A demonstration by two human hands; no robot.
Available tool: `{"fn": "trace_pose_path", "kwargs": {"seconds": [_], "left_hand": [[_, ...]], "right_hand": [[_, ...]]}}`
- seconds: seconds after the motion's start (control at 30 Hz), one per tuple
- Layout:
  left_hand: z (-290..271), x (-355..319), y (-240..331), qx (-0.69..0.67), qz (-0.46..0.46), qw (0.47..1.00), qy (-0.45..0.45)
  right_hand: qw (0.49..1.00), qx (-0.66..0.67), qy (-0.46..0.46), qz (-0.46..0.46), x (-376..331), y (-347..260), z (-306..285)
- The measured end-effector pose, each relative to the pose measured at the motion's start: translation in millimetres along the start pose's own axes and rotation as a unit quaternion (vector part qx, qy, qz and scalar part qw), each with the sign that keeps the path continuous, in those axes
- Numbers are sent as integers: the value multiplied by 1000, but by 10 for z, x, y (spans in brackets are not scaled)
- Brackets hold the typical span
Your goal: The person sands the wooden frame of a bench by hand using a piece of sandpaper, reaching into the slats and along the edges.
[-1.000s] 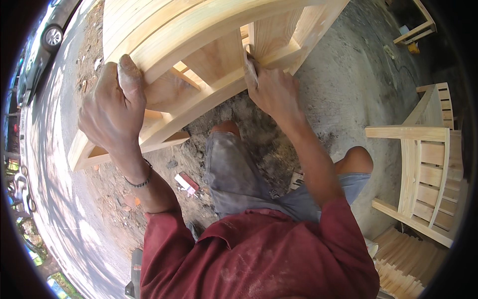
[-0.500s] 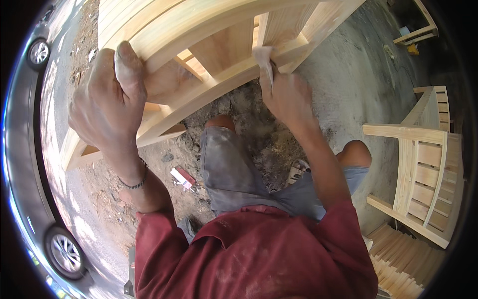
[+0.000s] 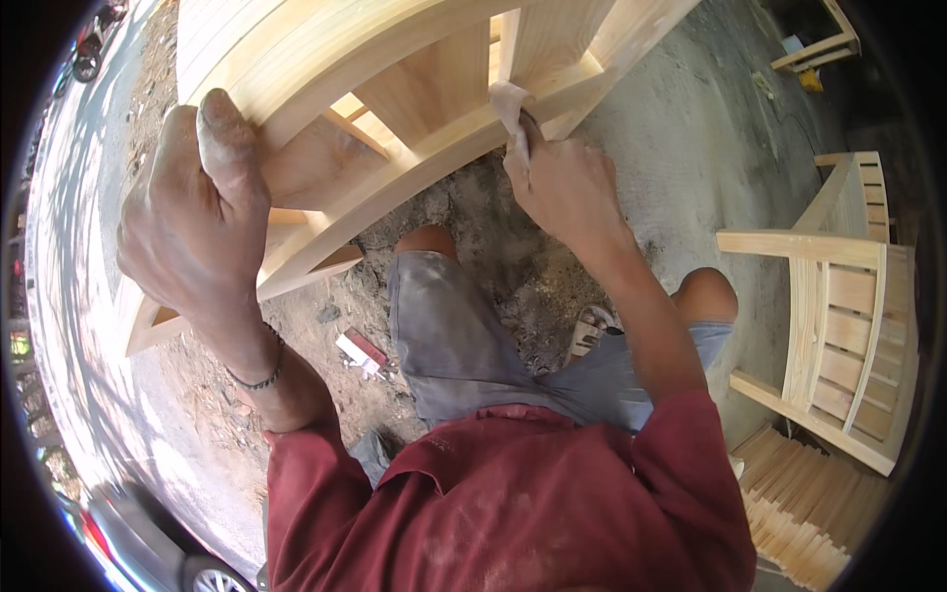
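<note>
A pale, unpainted slatted wooden furniture piece (image 3: 419, 84), perhaps a bench or chair, lies tilted in front of me. My left hand (image 3: 192, 207) is closed on the outer curved rail at its left end, thumb on top. In my right hand (image 3: 567, 183) is a folded strip of sandpaper (image 3: 515, 111), pinched and pressed against the inner edge of the lower curved rail (image 3: 444, 158). Wood dust coats both hands. The palm sides of my fingers are hidden.
On the dirt between my left arm and knee lies a red and white small box (image 3: 361, 349). To the right stand wooden chairs (image 3: 838, 316), with a stack of wooden slats (image 3: 799, 503) below. A dark car (image 3: 148, 548) is on the road at lower left.
The furniture piece and both my hands sit slightly further left in view. The right hand has shifted slightly with the sandpaper along the rail. The car has slid down along the road.
</note>
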State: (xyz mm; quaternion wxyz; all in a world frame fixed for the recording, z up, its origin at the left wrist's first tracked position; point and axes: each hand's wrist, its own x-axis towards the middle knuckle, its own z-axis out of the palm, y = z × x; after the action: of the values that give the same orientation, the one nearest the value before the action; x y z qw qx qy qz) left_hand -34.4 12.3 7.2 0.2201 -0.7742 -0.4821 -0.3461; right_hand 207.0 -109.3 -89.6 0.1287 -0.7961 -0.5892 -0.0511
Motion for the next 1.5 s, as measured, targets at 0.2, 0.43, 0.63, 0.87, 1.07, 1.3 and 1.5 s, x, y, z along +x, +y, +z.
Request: {"fn": "trace_pose_path", "kwargs": {"seconds": [0.2, 0.43, 0.63, 0.87, 1.07, 1.3, 1.5], "left_hand": [[47, -47, 11, -8, 16, 998, 55], [-26, -33, 32, 49, -10, 999, -16], [28, -48, -63, 50, 11, 998, 20], [-39, -21, -11, 25, 41, 999, 5], [-41, -29, -8, 33, 29, 999, 26], [-50, -30, 10, 36, 36, 998, 31], [2, -26, -66, 5, 60, 998, 23]], "right_hand": [[990, 138, 0, 24, 49, 79, 113], [957, 222, -133, 129, 69, 25, 7], [976, 182, -115, 20, -832, -455, -149], [987, 154, -27, -24, -343, -895, 279], [976, 207, -59, 9, -410, -916, 268], [991, 129, 8, -19, -226, -878, 475], [994, 8, -108, 31, -103, -1087, 217]]}}
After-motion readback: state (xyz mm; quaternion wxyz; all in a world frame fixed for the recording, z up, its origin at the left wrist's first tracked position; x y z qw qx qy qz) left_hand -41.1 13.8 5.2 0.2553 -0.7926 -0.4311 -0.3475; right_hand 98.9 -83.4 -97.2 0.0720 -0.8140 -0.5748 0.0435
